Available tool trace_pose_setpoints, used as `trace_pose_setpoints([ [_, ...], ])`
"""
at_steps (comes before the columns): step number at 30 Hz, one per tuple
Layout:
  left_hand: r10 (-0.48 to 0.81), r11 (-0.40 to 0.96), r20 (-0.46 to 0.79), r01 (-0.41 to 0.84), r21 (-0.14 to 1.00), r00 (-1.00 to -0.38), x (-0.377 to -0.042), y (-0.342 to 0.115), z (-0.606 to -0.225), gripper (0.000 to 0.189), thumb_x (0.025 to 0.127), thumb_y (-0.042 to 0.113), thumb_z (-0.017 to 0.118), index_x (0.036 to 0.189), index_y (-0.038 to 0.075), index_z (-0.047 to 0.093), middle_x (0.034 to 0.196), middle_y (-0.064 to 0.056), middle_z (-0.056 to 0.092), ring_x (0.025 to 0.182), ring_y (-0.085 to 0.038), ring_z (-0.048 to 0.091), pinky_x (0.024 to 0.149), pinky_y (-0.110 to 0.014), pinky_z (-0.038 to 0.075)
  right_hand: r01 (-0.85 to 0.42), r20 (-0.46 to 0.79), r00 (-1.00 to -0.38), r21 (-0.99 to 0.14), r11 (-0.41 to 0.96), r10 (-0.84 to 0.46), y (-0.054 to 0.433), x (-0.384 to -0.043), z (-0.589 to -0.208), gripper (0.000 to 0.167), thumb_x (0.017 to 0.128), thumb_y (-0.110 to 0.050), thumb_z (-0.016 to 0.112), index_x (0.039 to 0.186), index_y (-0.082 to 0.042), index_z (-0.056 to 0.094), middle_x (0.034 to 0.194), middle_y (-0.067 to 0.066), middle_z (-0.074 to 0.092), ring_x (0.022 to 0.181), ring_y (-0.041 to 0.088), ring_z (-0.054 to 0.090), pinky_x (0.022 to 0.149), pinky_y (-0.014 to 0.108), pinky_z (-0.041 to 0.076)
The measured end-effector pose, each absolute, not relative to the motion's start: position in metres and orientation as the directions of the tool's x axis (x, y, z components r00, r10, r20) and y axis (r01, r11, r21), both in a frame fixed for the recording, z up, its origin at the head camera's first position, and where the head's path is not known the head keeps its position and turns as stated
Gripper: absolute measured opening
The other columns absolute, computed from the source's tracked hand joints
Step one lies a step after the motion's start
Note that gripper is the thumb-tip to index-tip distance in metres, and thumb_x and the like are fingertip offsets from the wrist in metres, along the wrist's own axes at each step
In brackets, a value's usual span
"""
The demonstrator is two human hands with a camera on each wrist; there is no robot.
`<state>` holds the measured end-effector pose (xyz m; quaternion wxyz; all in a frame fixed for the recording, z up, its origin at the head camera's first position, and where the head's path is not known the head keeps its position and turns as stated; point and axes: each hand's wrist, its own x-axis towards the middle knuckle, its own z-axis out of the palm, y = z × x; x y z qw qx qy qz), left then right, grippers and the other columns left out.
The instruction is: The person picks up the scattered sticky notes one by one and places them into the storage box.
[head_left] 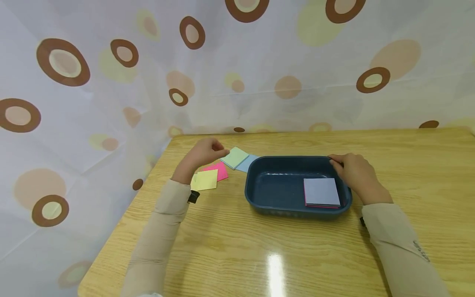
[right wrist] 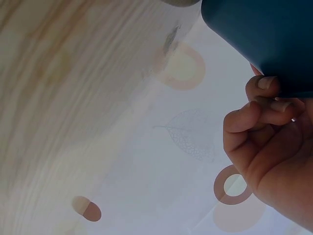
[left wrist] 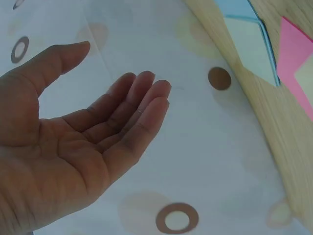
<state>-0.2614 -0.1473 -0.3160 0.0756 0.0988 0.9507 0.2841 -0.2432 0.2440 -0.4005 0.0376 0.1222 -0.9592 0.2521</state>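
My right hand (head_left: 358,175) grips the back right corner of a dark blue plastic bin (head_left: 278,192). Its curled fingers (right wrist: 244,117) meet the bin's wall in the right wrist view. A small stack of square sticky notes (head_left: 322,192), pale lavender on top with a pink edge below, lies in the right part of the bin. My left hand (head_left: 203,156) hovers, holding nothing, above loose sticky notes on the table; its fingers are loosely bent and the thumb stands apart. Nearest it are a light green pad (head_left: 234,157), a light blue one (head_left: 245,164), a pink one (head_left: 222,170) and a yellow one (head_left: 205,180).
The wooden table (head_left: 230,239) reaches toward a white curtain (head_left: 259,53) printed with brown and beige circles, behind it and along its left side. The left wrist view shows the table's left edge close to the notes.
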Motion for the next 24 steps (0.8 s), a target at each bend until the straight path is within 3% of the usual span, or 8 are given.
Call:
trace_pose_setpoints([
  [2,0.190,0.839,-0.116,0.100,0.534,-0.975,-0.261,-0.163,-0.318,0.028,0.094,0.028,0.061,0.085,0.001,0.063,0.080,-0.004,0.055,0.072,-0.018,0.049,0.068,-0.031,0.043,-0.251,0.129,-0.968,-0.477,0.842,-0.215,0.244,-0.243,-0.400,0.037,0.100,-0.014,0.049,0.130,0.007,0.054,0.055,0.007,0.046,0.044,0.016,0.039,0.044,0.030,0.032],
  [5,0.139,0.872,-0.185,0.031,0.489,-0.973,-0.260,-0.185,-0.323,0.045,0.094,0.029,0.061,0.056,0.010,0.045,0.056,0.003,0.034,0.055,-0.011,0.035,0.056,-0.027,0.032,-0.250,0.125,-0.968,-0.479,0.841,-0.217,0.244,-0.242,-0.399,0.037,0.100,-0.014,0.049,0.131,0.007,0.053,0.054,0.007,0.046,0.043,0.016,0.039,0.044,0.030,0.032],
  [8,0.057,0.899,-0.286,-0.076,0.432,-0.956,-0.261,-0.204,-0.331,0.054,0.095,0.031,0.060,0.051,0.016,0.031,0.049,0.005,0.022,0.048,-0.009,0.030,0.054,-0.027,0.031,-0.252,0.122,-0.968,-0.480,0.840,-0.220,0.243,-0.242,-0.398,0.037,0.100,-0.014,0.049,0.131,0.008,0.053,0.054,0.007,0.046,0.043,0.016,0.039,0.044,0.030,0.032],
  [12,-0.069,0.920,-0.363,-0.200,0.336,-0.929,-0.261,-0.223,-0.346,0.038,0.096,0.032,0.059,0.075,0.000,0.055,0.066,-0.008,0.049,0.057,-0.019,0.047,0.062,-0.032,0.043,-0.254,0.122,-0.967,-0.479,0.840,-0.222,0.244,-0.241,-0.398,0.037,0.100,-0.014,0.049,0.131,0.008,0.053,0.054,0.007,0.046,0.043,0.016,0.039,0.044,0.030,0.032],
  [14,-0.120,0.931,-0.389,-0.239,0.275,-0.913,-0.260,-0.227,-0.350,0.043,0.097,0.033,0.056,0.106,-0.009,0.059,0.098,-0.022,0.061,0.083,-0.031,0.060,0.076,-0.039,0.049,-0.251,0.118,-0.968,-0.479,0.841,-0.221,0.244,-0.241,-0.398,0.037,0.101,-0.014,0.049,0.131,0.008,0.053,0.054,0.007,0.045,0.043,0.016,0.039,0.044,0.030,0.032],
  [16,-0.161,0.937,-0.426,-0.273,0.218,-0.890,-0.258,-0.228,-0.354,0.054,0.098,0.035,0.053,0.128,-0.010,0.053,0.132,-0.029,0.050,0.111,-0.041,0.054,0.092,-0.047,0.046,-0.245,0.112,-0.969,-0.480,0.842,-0.219,0.244,-0.241,-0.398,0.038,0.101,-0.015,0.049,0.131,0.007,0.053,0.054,0.006,0.045,0.043,0.016,0.039,0.044,0.030,0.032],
  [18,-0.202,0.941,-0.469,-0.303,0.150,-0.860,-0.257,-0.228,-0.358,0.061,0.099,0.040,0.050,0.134,-0.009,0.048,0.144,-0.029,0.039,0.128,-0.044,0.041,0.102,-0.052,0.037,-0.243,0.111,-0.970,-0.479,0.844,-0.217,0.244,-0.241,-0.398,0.038,0.101,-0.015,0.049,0.131,0.007,0.053,0.054,0.006,0.045,0.044,0.016,0.039,0.044,0.030,0.032],
  [24,-0.289,0.924,-0.537,-0.378,0.060,-0.793,-0.255,-0.227,-0.370,0.082,0.095,0.055,0.047,0.140,-0.012,0.036,0.146,-0.032,0.032,0.131,-0.044,0.038,0.105,-0.048,0.037,-0.248,0.124,-0.969,-0.475,0.844,-0.216,0.244,-0.241,-0.398,0.037,0.101,-0.014,0.049,0.131,0.007,0.053,0.053,0.005,0.044,0.043,0.015,0.039,0.044,0.030,0.032],
])
